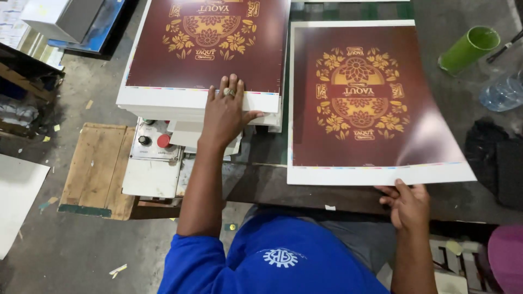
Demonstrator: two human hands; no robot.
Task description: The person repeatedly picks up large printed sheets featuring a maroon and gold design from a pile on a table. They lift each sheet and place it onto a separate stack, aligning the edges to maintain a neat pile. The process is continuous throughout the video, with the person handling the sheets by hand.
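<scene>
L hand flat, fingers spread on sheet stack edge | R hand pinching loose maroon sheet near edge, arm extended

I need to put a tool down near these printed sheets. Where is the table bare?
Bare dark table lies between the single printed sheet and the green cup, and along the near edge between the left hand and right hand. The sheet stack and far right corner are crowded.

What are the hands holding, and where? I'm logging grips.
The right hand pinches the loose printed sheet at its near white edge. The left hand rests flat on the stack.
</scene>
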